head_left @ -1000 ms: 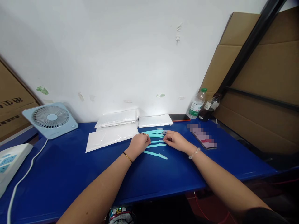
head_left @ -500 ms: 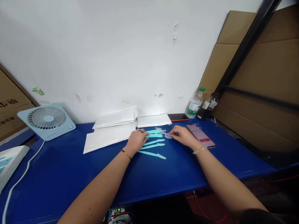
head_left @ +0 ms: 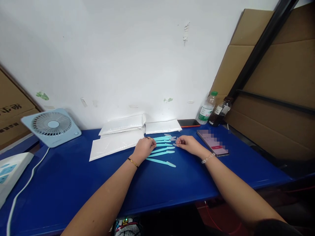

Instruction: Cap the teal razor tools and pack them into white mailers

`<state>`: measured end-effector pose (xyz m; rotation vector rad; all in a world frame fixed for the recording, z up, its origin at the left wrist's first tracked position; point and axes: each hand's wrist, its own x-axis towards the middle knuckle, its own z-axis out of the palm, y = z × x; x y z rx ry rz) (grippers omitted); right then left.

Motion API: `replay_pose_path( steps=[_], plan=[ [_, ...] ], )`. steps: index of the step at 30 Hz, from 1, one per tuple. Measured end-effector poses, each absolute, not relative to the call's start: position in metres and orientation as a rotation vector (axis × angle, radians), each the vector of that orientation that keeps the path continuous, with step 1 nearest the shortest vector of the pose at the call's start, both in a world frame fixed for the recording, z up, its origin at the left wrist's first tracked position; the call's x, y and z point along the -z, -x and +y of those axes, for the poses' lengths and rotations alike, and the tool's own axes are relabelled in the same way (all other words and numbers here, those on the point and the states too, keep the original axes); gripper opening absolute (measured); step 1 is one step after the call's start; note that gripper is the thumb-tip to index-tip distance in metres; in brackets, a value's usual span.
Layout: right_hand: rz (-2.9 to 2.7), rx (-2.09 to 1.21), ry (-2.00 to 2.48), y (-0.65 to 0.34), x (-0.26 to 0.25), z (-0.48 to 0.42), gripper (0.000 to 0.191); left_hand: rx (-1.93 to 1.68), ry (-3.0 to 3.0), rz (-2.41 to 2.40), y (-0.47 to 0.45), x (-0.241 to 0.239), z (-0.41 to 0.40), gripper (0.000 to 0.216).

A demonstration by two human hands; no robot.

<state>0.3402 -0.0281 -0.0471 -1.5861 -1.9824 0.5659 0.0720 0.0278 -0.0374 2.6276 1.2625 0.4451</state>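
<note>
Several turquoise eyebrow razors (head_left: 161,162) lie fanned out on the blue table, blades to the right. My left hand (head_left: 144,147) is closed, its thumb and fingers pinched on the handle end of one eyebrow razor (head_left: 164,145) in the middle of the fan. Just right of that blade, my right hand (head_left: 187,143) is closed in a pinch on a small clear blade cap (head_left: 175,144). The cap and the razor tip are close; I cannot tell whether they touch. A few more clear caps (head_left: 168,135) lie behind, near the far razors. My left fingers hide some handle ends.
White packets (head_left: 115,144) lie behind my left hand, against the wall. A phone (head_left: 214,144) is right of my right hand, with a dark phone (head_left: 189,123), a water bottle (head_left: 206,108) and a brown bottle (head_left: 220,113) behind. A fan (head_left: 51,126) stands left.
My left fingers have drawn into a pinch, and one razor now lies apart from its neighbours. My right hand has shifted slightly left and down with the clear cap.
</note>
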Motion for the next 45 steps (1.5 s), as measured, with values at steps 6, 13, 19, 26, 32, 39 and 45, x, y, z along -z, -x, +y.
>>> replay_pose_path(
  steps=[6,13,19,26,32,39,45],
  plan=[
    [-1.942,-0.593,1.559,-0.336,0.044,-0.030,0.016,-0.480,-2.632,1.247,-0.072,0.037,0.028,0.013],
    [-1.974,-0.605,1.530,-0.330,0.038,-0.033,0.015,-0.483,-2.627,1.228,-0.072,0.038,0.028,0.012],
    [-1.985,-0.600,1.487,-0.321,0.037,-0.035,0.016,-0.513,-2.620,1.166,-0.073,0.037,0.024,0.013],
    [-1.974,-0.444,1.473,-0.338,0.035,-0.031,0.019,-0.481,-2.623,1.124,-0.071,0.032,0.022,0.021],
    [-2.096,-0.311,1.531,-0.355,0.041,-0.024,0.018,-0.435,-2.645,1.250,-0.072,0.034,0.029,0.016],
    [-2.093,-0.243,1.617,-0.353,0.047,-0.019,0.015,-0.406,-2.544,1.278,-0.072,0.034,0.029,0.014],
    [-2.033,-0.319,1.676,-0.355,0.045,-0.019,0.014,-0.435,-2.525,1.265,-0.070,0.037,0.030,0.012]
  ],
)
